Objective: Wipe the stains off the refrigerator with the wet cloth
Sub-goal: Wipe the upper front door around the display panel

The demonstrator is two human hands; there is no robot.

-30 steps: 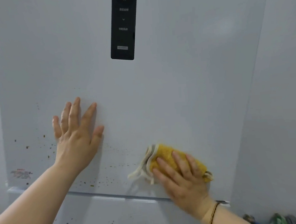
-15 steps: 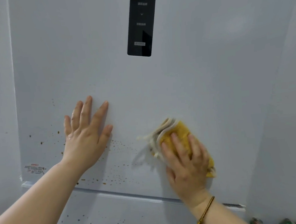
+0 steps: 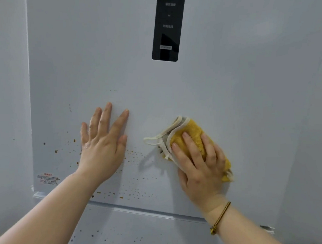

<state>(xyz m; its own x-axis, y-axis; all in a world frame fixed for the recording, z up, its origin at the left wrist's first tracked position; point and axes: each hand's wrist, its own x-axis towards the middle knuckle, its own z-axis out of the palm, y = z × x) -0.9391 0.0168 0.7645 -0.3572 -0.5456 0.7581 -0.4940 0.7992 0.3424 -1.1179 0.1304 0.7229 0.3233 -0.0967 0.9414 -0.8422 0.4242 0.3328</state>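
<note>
One folded yellow cloth [image 3: 193,133], cream-edged, on the brown-speckled refrigerator [image 3: 95,69]

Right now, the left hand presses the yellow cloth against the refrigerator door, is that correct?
Not quite: the head view shows the right hand pressing the yellow cloth against the refrigerator door. The left hand lies flat on the door, holding nothing.

The refrigerator door [image 3: 95,59] lies flat and bare across the upper left and right of the frame. A black control panel [image 3: 167,26] occupies top centre. Mid-frame, the left hand [image 3: 102,145] and the right hand [image 3: 199,166], pressing the yellow cloth [image 3: 188,137], leave a gap between them speckled with brown stains [image 3: 134,155].
</note>
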